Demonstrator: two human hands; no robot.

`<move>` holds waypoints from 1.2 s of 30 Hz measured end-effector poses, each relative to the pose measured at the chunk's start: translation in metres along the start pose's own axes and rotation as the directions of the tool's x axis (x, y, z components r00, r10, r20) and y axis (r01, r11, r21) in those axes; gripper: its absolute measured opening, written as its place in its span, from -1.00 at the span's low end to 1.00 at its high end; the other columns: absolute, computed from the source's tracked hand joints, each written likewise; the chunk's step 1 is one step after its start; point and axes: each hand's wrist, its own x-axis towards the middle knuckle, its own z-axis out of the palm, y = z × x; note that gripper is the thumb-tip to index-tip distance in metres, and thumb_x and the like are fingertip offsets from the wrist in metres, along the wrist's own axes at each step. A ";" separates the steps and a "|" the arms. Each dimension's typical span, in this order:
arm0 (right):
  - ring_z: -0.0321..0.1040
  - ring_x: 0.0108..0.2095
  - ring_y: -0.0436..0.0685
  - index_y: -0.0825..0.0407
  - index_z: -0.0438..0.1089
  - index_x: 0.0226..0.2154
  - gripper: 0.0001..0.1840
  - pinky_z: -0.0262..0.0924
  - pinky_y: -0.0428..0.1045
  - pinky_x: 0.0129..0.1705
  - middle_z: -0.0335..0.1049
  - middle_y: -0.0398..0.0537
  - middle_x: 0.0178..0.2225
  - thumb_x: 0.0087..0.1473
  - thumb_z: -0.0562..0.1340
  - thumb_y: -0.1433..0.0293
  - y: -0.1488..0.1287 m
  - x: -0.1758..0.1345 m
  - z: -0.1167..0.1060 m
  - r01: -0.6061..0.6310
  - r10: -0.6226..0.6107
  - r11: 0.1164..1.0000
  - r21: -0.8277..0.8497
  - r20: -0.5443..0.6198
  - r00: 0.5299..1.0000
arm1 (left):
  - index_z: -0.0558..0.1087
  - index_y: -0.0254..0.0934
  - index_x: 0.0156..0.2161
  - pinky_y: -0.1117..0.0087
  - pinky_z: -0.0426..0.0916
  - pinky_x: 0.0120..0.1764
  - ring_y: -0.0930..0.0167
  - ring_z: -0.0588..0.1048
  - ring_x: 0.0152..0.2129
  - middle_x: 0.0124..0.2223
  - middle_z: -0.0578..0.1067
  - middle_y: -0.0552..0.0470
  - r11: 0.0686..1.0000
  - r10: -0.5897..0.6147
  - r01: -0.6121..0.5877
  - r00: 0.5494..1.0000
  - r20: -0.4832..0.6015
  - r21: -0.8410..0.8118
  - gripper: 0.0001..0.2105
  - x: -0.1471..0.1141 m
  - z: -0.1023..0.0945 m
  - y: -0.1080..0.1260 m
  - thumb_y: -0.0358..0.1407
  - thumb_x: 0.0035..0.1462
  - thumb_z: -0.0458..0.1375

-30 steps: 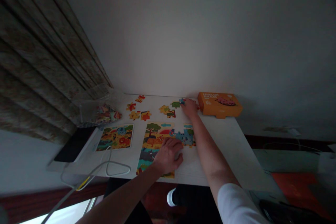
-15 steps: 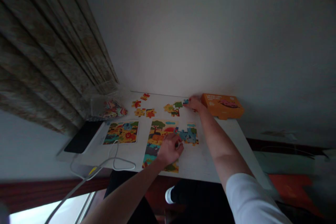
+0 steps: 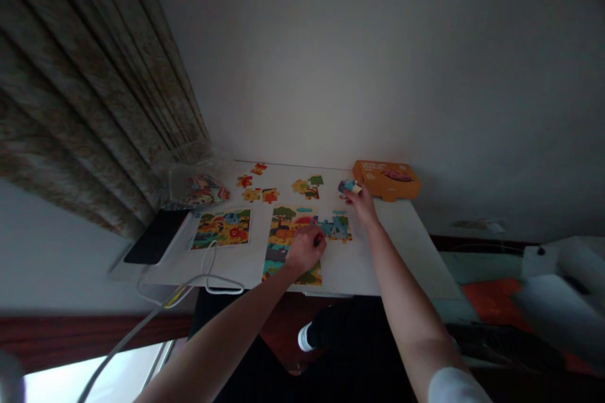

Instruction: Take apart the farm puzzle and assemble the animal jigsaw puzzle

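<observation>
My right hand [image 3: 362, 201] pinches a blue puzzle piece [image 3: 346, 186], raised near the back of the table. My left hand [image 3: 306, 248] rests over the right part of the partly joined jigsaw puzzle [image 3: 278, 236], its fingers curled together; whatever they hold, if anything, is hidden. To the right of those fingers lies a joined blue section [image 3: 336, 227] showing an elephant. Loose puzzle pieces lie behind the puzzle, among them a green one [image 3: 316, 181] and an orange one [image 3: 270, 195]. At left is the picture card [image 3: 224, 228] with animals.
An orange puzzle box [image 3: 388, 181] stands at the back right against the wall. A clear plastic bag [image 3: 193, 186] of pieces sits back left, beside a black tablet-like slab [image 3: 155, 238]. A white cable [image 3: 222, 283] loops over the front edge of the white table [image 3: 397, 252].
My right hand has lifted the blue piece from the back of the table and drawn it slightly nearer. The left hand stays over the puzzle. The camera view has shifted a little.
</observation>
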 end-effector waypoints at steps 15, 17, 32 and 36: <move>0.43 -0.41 0.10 -0.08 0.34 -0.14 -0.38 0.27 -0.04 -0.38 0.52 -0.18 -0.41 -0.24 0.53 0.15 0.010 -0.051 -0.014 0.023 -0.028 0.988 0.156 0.028 0.999 | 0.52 -0.23 -0.33 0.38 0.38 -0.15 0.39 0.51 -0.35 -0.35 0.56 0.06 0.992 -0.057 0.061 0.998 0.041 -0.110 -0.87 0.003 0.002 -0.007 -0.47 0.10 0.13; 0.43 -0.40 0.11 -0.07 0.37 -0.14 -0.40 0.28 -0.02 -0.35 0.50 -0.19 -0.43 -0.22 0.52 0.12 0.011 -0.052 -0.012 0.052 -0.060 0.991 0.125 0.057 0.997 | 0.52 -0.24 -0.33 0.40 0.39 -0.20 0.41 0.50 -0.38 -0.37 0.55 0.08 0.971 -0.131 0.143 0.989 0.075 -0.189 -0.88 0.008 0.003 -0.010 -0.43 0.12 0.13; 0.44 -0.25 0.15 -0.05 0.55 -0.03 -0.60 0.34 0.05 -0.10 0.52 -0.09 -0.28 0.03 0.35 0.27 0.031 -0.050 0.008 0.297 -0.189 0.890 -0.346 0.312 0.931 | 0.48 -0.18 0.12 0.06 0.13 0.30 0.18 0.38 0.20 0.21 0.48 -0.13 0.888 0.167 -0.191 0.981 0.093 0.419 -0.68 0.021 -0.039 -0.049 -0.20 0.29 0.18; 0.43 -0.15 0.22 -0.07 0.57 0.00 -0.60 0.33 0.12 0.00 0.54 0.02 -0.17 0.07 0.35 0.39 0.032 -0.049 0.007 0.421 -0.249 0.742 -0.522 0.369 0.896 | 0.47 -0.18 0.13 0.07 0.13 0.30 0.18 0.39 0.19 0.21 0.48 -0.13 0.883 0.158 -0.181 0.983 0.089 0.433 -0.67 0.020 -0.036 -0.049 -0.19 0.30 0.17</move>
